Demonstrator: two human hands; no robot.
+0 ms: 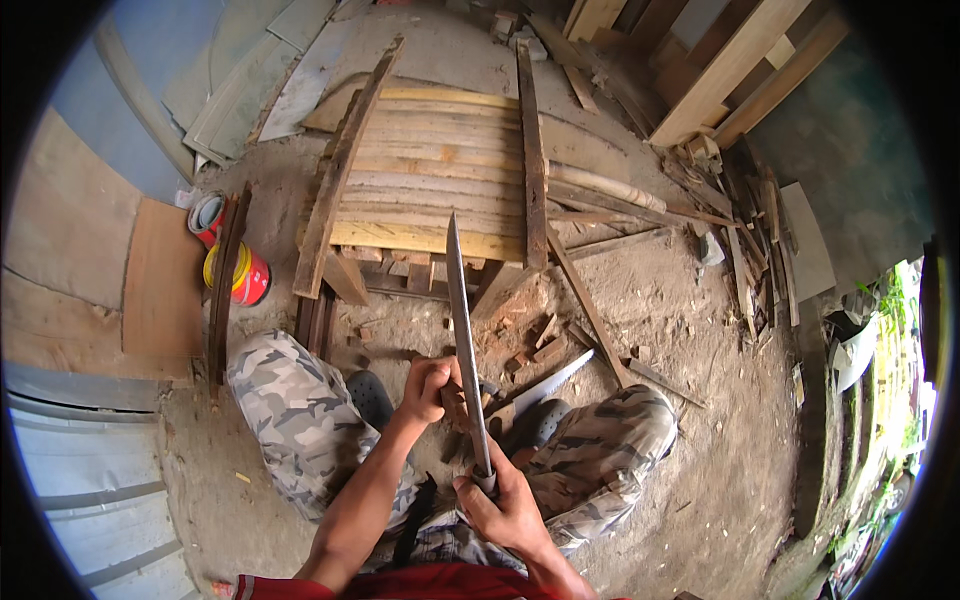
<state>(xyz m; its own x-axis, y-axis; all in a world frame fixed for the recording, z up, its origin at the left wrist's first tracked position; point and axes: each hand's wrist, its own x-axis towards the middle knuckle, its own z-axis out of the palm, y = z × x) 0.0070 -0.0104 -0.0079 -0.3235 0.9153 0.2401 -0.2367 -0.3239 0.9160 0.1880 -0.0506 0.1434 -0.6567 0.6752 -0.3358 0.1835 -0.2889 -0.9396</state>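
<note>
Long-bladed knife [462, 330] is gripped by its handle [486, 483] in the right hand [507, 512], between the knees [270, 372], pointed far; a brown wood piece [455, 408] is held by the left hand [430, 392].

You've got camo trousers [285, 400] on — pale grey, darker grey and brown blotches, loose cut, knees toward 4 and between 8 and 9 o'clock. Dark grey perforated shoes [543, 424] below centre, toward 5 and 7:30. Red top [420, 583] at 6 — pale trim [242, 587] near 7. Your left hand [428, 390], right hand [505, 512] and forearms [362, 500] are bare.
</note>
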